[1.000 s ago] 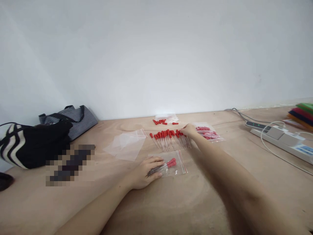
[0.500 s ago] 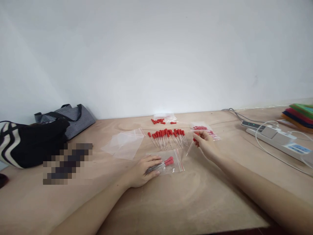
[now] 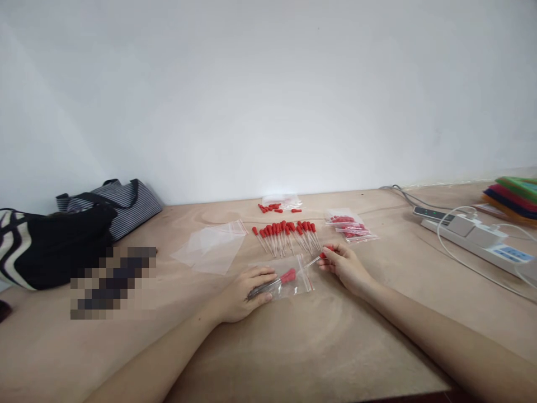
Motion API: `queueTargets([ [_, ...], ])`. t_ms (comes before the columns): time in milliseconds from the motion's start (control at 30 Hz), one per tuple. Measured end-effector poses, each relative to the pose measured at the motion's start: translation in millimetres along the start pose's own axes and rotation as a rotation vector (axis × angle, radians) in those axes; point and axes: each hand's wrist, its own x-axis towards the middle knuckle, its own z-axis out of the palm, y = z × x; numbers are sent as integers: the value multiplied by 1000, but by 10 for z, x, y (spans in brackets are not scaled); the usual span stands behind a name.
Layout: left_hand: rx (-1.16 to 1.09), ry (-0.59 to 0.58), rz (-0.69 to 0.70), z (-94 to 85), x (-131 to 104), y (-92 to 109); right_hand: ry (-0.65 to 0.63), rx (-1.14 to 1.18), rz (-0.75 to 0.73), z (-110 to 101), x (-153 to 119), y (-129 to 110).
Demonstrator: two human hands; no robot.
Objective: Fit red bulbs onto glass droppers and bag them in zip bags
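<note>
A clear zip bag (image 3: 300, 285) lies on the wooden table, with red-bulbed droppers (image 3: 288, 275) inside. My left hand (image 3: 247, 291) rests over its left part, fingers around the bag and the dropper stems. My right hand (image 3: 344, 267) pinches the red bulb of a single dropper (image 3: 312, 261), whose clear tip points left at the bag's zip edge. Whether the tip is inside the opening I cannot tell. Just behind the bag lies a row of several red-bulbed droppers (image 3: 285, 229).
Flat clear bags (image 3: 218, 243) lie left of the row, filled bags (image 3: 350, 225) to its right. Loose red bulbs (image 3: 274, 208) sit near the wall. Black bag (image 3: 62, 246) and striped bag (image 3: 136, 210) stand left; power strip (image 3: 482, 240) and coloured stack (image 3: 514, 196) lie right.
My right hand has moved left and nearer to me, bringing its dropper from beside the row to the bag's zip edge. The dropper now lies flatter. My left hand stays on the bag.
</note>
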Motion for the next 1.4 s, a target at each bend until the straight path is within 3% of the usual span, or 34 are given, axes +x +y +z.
queueTargets([
  [233, 7, -5, -13, -3, -2, 9, -49, -1, 57, -103, 3, -48],
  [367, 27, -7, -7, -15, 0, 27, -177, -39, 105, -44, -61, -39],
  [567, 25, -8, -23, -25, 5, 53, -261, -302, -22, 77, -80, -35],
  [833, 27, -19, -37, -13, 7, 50, -386, -388, -67, 147, -61, 21],
  [1000, 26, -10, -36, -7, 11, 25, -549, -426, -128, 213, 41, 93],
  [1200, 27, 11, -30, 9, 7, 28, -441, -511, -141, 287, 135, 125],
  [1333, 26, -4, -50, 3, -1, 42, -656, -581, -188, 266, 112, 78],
  [1400, 25, -9, -58, 3, -2, 39, -656, -651, -203, 228, 134, 20],
])
